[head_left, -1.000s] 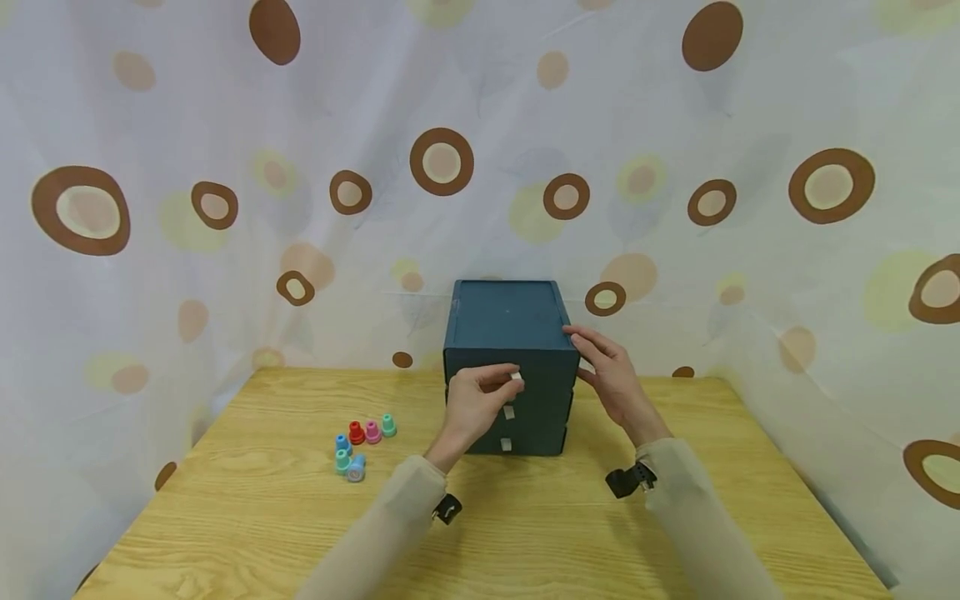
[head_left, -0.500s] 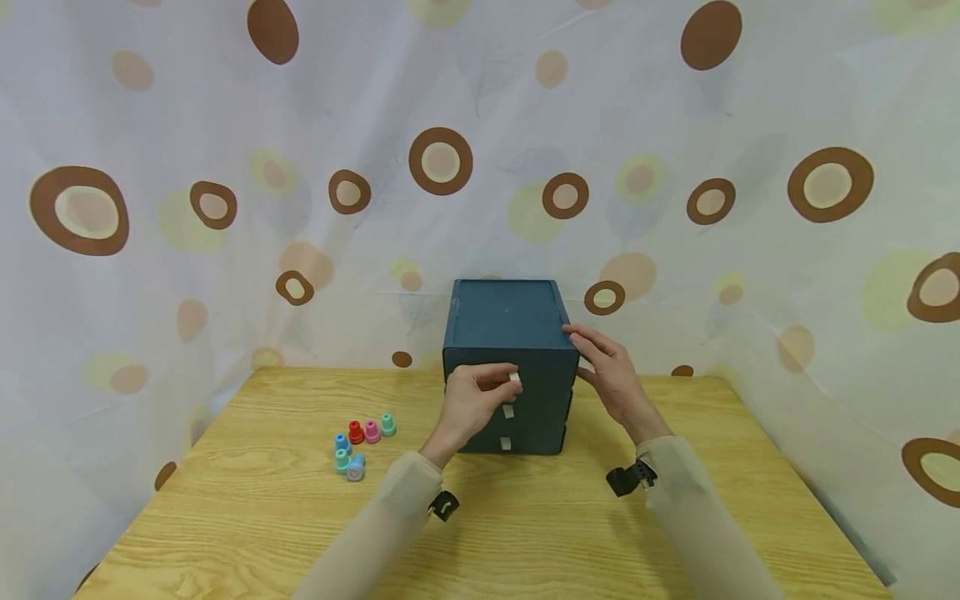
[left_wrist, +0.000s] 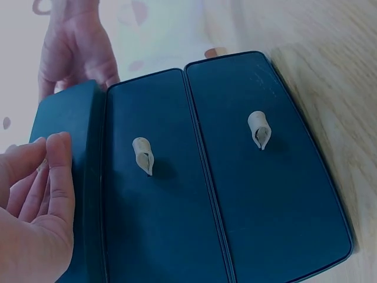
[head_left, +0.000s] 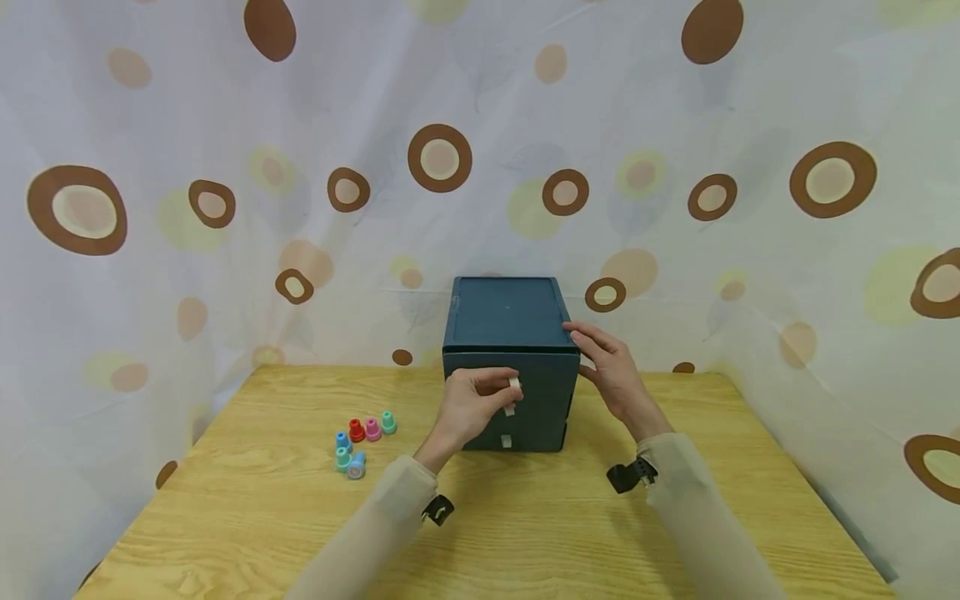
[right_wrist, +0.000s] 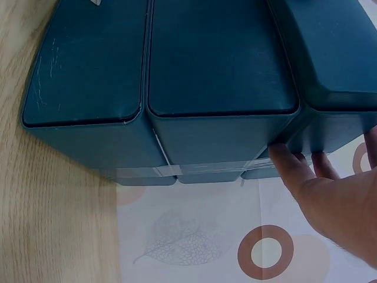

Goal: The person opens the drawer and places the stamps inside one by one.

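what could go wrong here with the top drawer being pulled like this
The left hand only pinches the small pale pull tab of the top drawer, so it may slip off or the tab may tear. The drawer box is braced only by the right hand at its upper right corner; if that grip slackens, the box could slide or tip forward. The small stamps beside the left arm could be knocked.

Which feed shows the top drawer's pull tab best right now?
The head view: the left hand pinches the top pull tab on the drawer box, in plain sight. The left wrist view shows only the two lower tabs, the top one hidden behind the fingers. The right wrist view shows none clearly.
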Tool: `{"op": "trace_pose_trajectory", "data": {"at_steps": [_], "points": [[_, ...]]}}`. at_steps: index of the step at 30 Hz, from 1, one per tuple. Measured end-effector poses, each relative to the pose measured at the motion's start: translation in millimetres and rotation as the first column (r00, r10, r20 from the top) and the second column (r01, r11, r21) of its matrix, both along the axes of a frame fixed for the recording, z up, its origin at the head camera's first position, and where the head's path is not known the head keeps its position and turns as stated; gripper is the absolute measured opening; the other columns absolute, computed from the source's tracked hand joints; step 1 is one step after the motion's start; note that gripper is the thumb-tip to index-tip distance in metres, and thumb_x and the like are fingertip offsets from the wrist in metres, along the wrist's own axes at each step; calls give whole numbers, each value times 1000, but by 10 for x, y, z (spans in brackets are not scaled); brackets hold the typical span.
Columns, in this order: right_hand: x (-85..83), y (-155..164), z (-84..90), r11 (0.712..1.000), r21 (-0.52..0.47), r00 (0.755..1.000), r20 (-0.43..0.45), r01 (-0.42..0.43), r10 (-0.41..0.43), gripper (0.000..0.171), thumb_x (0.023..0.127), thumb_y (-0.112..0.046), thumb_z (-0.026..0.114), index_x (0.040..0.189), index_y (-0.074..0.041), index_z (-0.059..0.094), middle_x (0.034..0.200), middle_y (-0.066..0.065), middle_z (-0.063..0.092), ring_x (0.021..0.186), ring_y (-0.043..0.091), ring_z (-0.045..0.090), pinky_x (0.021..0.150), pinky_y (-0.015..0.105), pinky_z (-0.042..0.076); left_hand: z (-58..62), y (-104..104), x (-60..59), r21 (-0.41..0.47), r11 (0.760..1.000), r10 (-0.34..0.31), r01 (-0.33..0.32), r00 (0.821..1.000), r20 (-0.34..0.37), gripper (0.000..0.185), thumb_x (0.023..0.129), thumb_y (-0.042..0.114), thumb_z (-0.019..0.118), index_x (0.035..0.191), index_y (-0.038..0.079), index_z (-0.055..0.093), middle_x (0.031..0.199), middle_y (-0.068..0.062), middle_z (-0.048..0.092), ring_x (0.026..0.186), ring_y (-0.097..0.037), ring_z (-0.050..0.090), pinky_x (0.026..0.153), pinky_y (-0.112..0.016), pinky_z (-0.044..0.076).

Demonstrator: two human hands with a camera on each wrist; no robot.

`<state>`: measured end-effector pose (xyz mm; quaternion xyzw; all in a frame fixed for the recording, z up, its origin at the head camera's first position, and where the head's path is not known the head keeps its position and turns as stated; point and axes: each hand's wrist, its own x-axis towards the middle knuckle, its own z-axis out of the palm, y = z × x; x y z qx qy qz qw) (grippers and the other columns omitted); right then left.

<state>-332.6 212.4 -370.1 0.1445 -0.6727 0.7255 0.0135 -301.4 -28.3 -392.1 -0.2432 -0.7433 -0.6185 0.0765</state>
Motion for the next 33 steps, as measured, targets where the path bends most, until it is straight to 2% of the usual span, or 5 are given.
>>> {"op": "trace_pose_trajectory", "data": {"at_steps": [9,16,19,26,33], "points": [[3,0,-28,1000,13,1000,-3,13,-13,53,102,-34,53,144,-2,46,160,13,27,150,30,20,116,56,26,-58,-28,163,-24,1000,-8,7,999,-34,27,88,16,74,115,11,74,92,-9,76,73,-17,72,73,-29,59],[9,1,-29,999,22,1000,-6,24,-23,53,102,-34,52,144,-3,46,160,13,27,150,30,20,118,57,23,-68,-41,258,0,999,-38,38,999,-38,27,89,15,73,115,10,74,95,-11,76,77,-32,72,73,-47,59],[3,7,-11,999,18,1000,-14,28,-28,52,102,-34,53,143,-3,47,160,13,27,150,30,19,118,59,19,-68,-43,276,3,999,-46,46,998,-34,27,88,14,73,116,11,74,96,-10,76,76,-31,73,72,-49,59],[16,8,8,999,28,999,-11,32,-31,53,102,-34,53,144,-3,47,160,13,27,150,30,20,118,61,17,-83,-64,349,-31,999,-42,40,996,-77,27,88,15,74,115,12,74,93,-7,77,66,-8,69,65,-30,59],[20,4,-13,999,37,999,-20,28,-27,55,102,-35,52,145,-2,45,160,13,27,149,31,21,118,60,18,96,-44,586,-69,998,1,-11,990,-143,25,88,1,70,112,0,73,87,-13,75,60,-2,63,60,-18,53]]}}
